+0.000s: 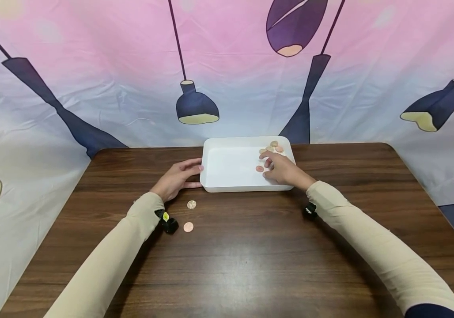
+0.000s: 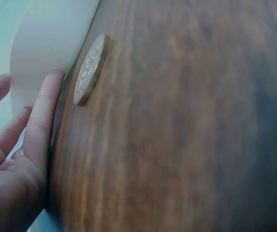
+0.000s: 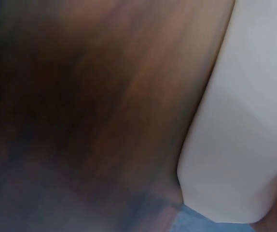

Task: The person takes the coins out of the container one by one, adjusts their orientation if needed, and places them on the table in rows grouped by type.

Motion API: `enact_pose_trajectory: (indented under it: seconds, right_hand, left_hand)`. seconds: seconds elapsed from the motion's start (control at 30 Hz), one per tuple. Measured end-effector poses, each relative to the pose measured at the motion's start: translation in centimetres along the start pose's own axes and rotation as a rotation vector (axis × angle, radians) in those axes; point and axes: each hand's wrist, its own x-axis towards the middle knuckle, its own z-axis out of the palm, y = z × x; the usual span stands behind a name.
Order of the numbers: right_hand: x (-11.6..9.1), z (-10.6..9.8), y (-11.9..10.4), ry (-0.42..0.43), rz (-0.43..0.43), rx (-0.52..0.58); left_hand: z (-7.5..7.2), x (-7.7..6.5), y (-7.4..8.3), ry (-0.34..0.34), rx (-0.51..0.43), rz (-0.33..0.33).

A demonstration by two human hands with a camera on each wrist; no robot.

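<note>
Left fingers (image 2: 39, 116) against white tray (image 1: 231, 165)

It's a staged set — printed backdrop (image 1: 131, 88), table (image 1: 274, 251).

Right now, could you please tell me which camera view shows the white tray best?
The head view: nearly the whole white tray shows, inside and rim. The left wrist and right wrist views each show only part of its outer side, cropped.

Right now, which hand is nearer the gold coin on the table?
Left. The left hand is just beyond the coin, beside the tray; the right hand is farther right, over the tray.
</note>
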Motion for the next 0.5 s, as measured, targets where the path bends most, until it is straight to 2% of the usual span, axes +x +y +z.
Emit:
enact_pose_trajectory:
  seconds: [0.2,0.5]
  right_hand:
    - [0.08,0.15,0.14,-0.039,0.028,0.039]
    - [0.41,-0.15,0.18,-0.062,0.069,0.148]
  left_hand:
    - [0.12,-0.13,-0.23,0.0,0.021,-0.015]
    - [0.04,-0.14,-0.05,0.0,0.036,0.011]
